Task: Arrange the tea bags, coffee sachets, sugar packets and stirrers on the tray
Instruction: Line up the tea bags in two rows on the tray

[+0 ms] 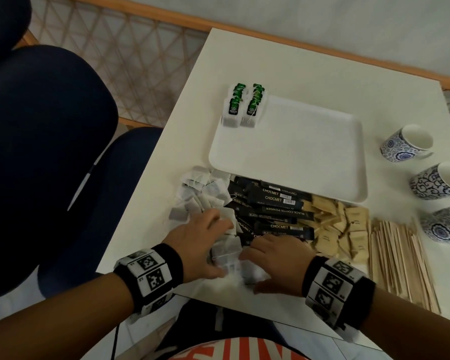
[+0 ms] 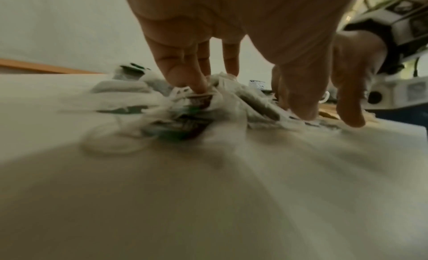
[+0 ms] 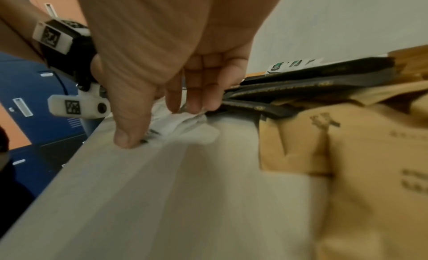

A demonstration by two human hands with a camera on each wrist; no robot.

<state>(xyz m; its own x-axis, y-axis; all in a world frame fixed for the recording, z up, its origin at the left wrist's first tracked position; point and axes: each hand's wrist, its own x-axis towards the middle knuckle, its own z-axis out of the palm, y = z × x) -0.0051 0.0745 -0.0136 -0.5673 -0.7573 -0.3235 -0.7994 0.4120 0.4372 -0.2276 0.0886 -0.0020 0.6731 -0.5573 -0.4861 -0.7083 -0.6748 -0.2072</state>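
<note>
Loose tea bags (image 1: 205, 196): a jumbled heap on the white table (image 1: 283, 71), directly under and between both hands. Left hand (image 1: 196, 246) has fingers bent down into the pile, its fingertips (image 2: 197, 86) pressing one bag; right hand (image 1: 276, 261) has thumb and fingers closing on a bag at the heap's near edge, though whether it is truly pinched cannot be told. Handling, by judgement: very light, soft, easily crumpled, strings and tags prone to tangling; best taken by the paper edge or tag, one at a time. Beyond the grip: black coffee sachets (image 1: 273, 206) to its right, then brown sugar packets (image 1: 340, 227), then wooden stirrers (image 1: 398, 258). Farther off, the white tray (image 1: 353, 162), with tea bags already laid in two rows (image 1: 244, 105) at its far left corner. Three patterned cups (image 1: 434, 181) stand at far right.
</note>
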